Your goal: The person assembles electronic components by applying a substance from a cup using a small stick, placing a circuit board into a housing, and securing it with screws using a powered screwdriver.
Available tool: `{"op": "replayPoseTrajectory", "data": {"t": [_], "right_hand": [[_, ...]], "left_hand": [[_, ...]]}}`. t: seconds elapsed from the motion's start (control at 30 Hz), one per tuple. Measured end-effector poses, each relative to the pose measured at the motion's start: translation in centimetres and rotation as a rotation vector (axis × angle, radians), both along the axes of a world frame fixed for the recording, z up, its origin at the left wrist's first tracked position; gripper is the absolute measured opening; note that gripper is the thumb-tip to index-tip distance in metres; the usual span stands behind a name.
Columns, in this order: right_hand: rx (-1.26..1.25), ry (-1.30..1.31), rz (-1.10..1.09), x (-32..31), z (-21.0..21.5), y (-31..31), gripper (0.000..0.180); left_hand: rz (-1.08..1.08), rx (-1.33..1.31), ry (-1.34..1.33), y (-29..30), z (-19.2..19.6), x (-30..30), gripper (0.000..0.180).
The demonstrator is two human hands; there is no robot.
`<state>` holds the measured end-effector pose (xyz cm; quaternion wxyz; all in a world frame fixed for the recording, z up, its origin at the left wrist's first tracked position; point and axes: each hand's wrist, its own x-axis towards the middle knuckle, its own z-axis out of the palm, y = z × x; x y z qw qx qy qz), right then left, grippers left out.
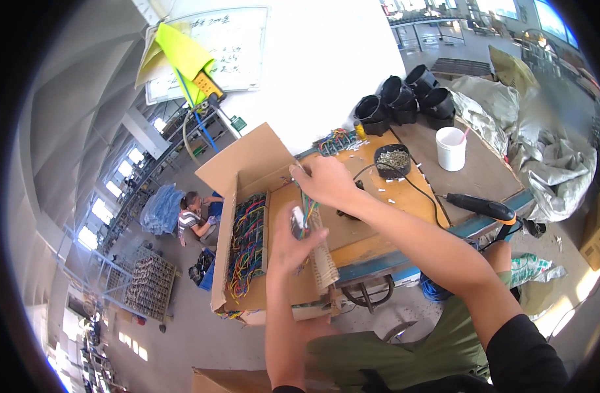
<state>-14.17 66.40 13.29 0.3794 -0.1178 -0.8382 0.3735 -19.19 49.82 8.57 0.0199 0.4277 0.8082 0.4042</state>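
Note:
A cardboard box (223, 262) stands with its flaps up at the left end of the workbench. Inside, behind a cardboard divider, are packed rows of parts with red, yellow, green and blue wires (247, 236). Over the box's right side, my left hand (288, 245) is curled around a wired part with a white piece (298, 218), thumb to the right; motion blurs it somewhat. Just above, my right hand (329, 183) is closed, fingertips pinched at the upper end of the coloured wires. The fingers hide much of this part.
On the bench are a black bowl (392, 162) of small metal pieces, a white tub (451, 149), black pots (399, 98) and a corded electric screwdriver (480, 207). More wired parts (337, 142) lie at the back. A co-worker (196, 219) crouches beyond the box. White sacks (549, 157) lie right.

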Motion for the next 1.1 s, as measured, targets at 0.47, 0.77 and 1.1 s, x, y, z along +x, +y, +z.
{"op": "replayPoseTrajectory", "data": {"t": [0.47,0.77,1.1], "right_hand": [[-0.450,-0.033,-0.075,17.2,-9.2,4.9,0.043],[-0.724,-0.130,0.059,21.2,-13.4,7.0,0.047],[-1.189,-0.049,-0.020,21.1,-14.7,6.6,0.045]], "left_hand": [[-0.117,0.172,0.339,7.3,-2.5,15.7,0.018],[-0.246,0.187,0.116,10.2,-4.7,15.4,0.019],[-0.288,0.350,-0.376,12.3,-11.2,14.4,0.011]]}}
